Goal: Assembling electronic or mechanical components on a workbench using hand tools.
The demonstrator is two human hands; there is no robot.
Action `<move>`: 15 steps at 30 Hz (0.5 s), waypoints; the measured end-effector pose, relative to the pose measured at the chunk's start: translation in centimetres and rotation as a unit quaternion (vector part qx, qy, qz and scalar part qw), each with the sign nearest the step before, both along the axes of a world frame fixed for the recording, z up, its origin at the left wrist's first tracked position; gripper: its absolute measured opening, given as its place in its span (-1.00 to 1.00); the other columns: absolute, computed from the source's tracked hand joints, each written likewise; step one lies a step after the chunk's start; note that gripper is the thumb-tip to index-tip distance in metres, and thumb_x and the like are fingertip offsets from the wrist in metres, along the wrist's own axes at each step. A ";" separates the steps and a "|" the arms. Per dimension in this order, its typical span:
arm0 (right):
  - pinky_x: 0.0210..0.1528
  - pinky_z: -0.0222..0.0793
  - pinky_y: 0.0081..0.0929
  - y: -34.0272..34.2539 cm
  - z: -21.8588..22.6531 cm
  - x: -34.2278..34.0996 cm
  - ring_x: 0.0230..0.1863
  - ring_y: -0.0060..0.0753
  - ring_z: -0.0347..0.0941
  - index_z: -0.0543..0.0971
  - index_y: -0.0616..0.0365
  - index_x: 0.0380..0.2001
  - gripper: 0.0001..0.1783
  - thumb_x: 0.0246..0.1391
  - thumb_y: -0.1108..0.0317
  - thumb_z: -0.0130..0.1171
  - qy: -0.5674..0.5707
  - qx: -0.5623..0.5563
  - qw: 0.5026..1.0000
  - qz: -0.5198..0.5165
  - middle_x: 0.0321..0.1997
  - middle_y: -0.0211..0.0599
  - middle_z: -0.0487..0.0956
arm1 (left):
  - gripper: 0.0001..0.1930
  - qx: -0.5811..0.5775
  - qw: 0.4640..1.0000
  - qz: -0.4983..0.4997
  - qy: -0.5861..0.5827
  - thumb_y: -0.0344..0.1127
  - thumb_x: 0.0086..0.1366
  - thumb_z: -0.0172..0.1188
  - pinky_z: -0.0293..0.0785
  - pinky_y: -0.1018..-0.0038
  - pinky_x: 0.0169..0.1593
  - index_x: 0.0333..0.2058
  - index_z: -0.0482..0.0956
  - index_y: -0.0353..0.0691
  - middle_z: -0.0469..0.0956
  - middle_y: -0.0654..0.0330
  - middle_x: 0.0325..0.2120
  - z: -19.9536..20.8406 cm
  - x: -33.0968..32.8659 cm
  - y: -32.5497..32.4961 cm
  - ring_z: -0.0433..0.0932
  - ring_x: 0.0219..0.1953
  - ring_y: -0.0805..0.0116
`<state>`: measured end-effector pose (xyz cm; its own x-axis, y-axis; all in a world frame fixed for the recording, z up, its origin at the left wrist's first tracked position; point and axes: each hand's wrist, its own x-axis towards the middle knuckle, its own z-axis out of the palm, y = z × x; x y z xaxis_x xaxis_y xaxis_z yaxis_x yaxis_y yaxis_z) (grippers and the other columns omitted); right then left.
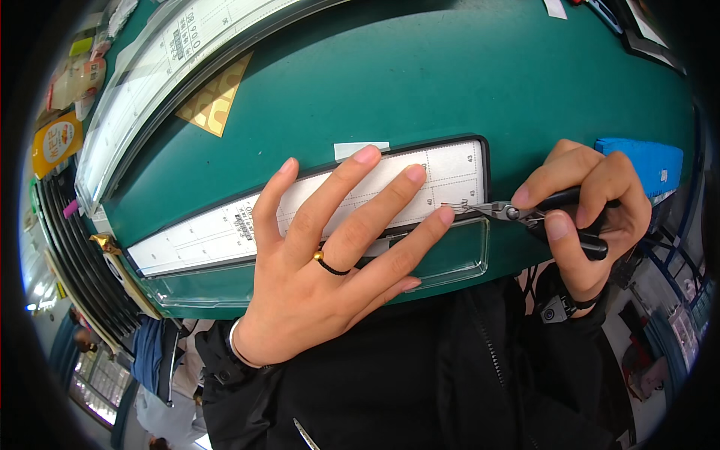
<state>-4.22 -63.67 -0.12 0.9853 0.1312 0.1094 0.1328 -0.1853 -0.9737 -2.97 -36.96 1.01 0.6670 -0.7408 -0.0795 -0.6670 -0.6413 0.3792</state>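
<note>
Table top (420, 82): matt green mat, smooth, faint sheen. Long tray (450, 259): clear glossy plastic with a black rim, lined with a white matt paper sheet (217, 229); pliers (525, 215): bare grey metal tips, black glossy plastic grips, held in right hand (592, 217). Left hand (330, 255): gold metal bead on black cord ring (328, 264); jacket (420, 375): black matt cloth.

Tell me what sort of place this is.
Probably an assembly or electronics workbench: a green work mat, long clear trays holding gridded white strips, and small pliers in the right hand.
</note>
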 end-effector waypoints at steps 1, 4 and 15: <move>-0.40 0.16 -0.52 0.0 0.0 0.0 -0.50 -0.54 0.23 0.27 0.03 -0.44 -0.71 -0.05 0.53 0.20 0.000 -0.001 1.000 -0.001 -0.40 0.03 0.64 | -0.42 -0.001 1.000 0.000 0.000 0.18 0.04 0.27 -0.03 -0.08 0.39 0.10 0.64 0.32 0.41 0.34 0.26 0.0 0.0 0.0 0.25 0.36 0.07; -0.40 0.16 -0.52 0.0 0.0 -0.1 -0.50 -0.54 0.23 0.27 0.02 -0.44 -0.71 -0.05 0.54 0.20 0.001 -0.001 1.000 -0.003 -0.40 0.03 0.64 | -0.42 0.001 1.000 0.000 0.000 0.18 0.04 0.27 -0.03 -0.07 0.39 0.10 0.64 0.32 0.41 0.34 0.26 0.0 0.0 0.0 0.25 0.36 0.07; -0.36 0.18 -0.50 0.0 0.0 0.2 -0.49 -0.54 0.26 0.27 0.03 -0.43 -0.72 -0.03 0.55 0.19 -0.010 -0.012 1.000 0.025 -0.39 0.02 0.65 | -0.42 -0.008 1.000 -0.005 -0.002 0.08 0.01 0.32 -0.01 -0.08 0.40 0.07 0.65 0.19 0.45 0.34 0.24 0.2 0.2 0.1 0.28 0.35 0.06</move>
<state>-3.98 -63.63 -0.15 0.9751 0.1831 0.1251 0.1617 -0.2013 -0.9661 -2.74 -36.89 1.21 0.6601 -0.7483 -0.0656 -0.6743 -0.6288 0.3872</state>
